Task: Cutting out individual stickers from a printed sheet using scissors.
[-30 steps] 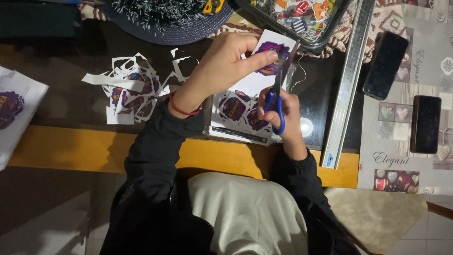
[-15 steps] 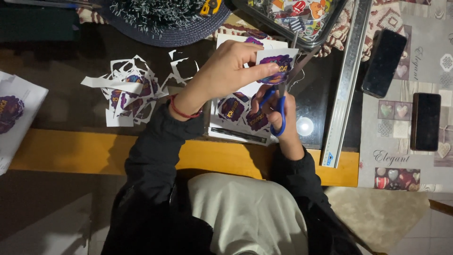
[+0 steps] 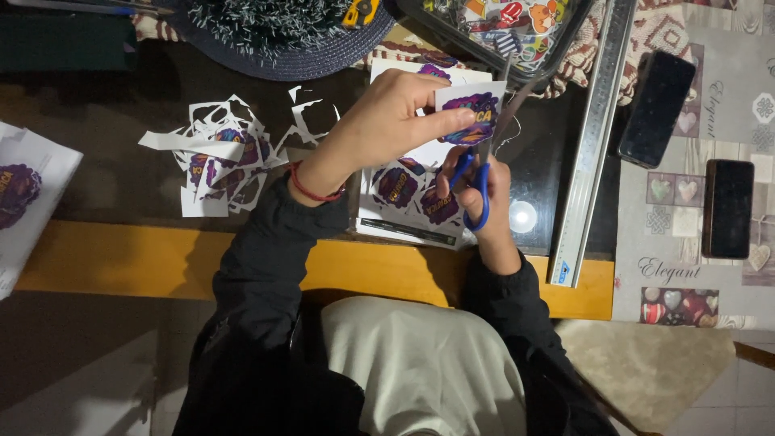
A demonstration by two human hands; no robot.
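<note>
My left hand (image 3: 387,121) pinches a small white paper piece with a purple sticker design (image 3: 472,109), lifted above the table. My right hand (image 3: 488,202) grips blue-handled scissors (image 3: 476,182), their blades pointing up along the right edge of that piece. Under both hands lies a white sheet of purple stickers (image 3: 412,190) on the dark tabletop.
Cut paper scraps (image 3: 222,153) lie to the left. A long metal ruler (image 3: 593,137) runs along the right, with two dark phones (image 3: 655,97) (image 3: 726,208) beyond it. A clear tray of stickers (image 3: 517,24) and a dark fringed hat (image 3: 274,32) sit at the back. Another printed sheet (image 3: 28,194) lies far left.
The large sheet my left hand held has become a small cut piece. The left hand turned that piece while the scissors stayed at its right edge.
</note>
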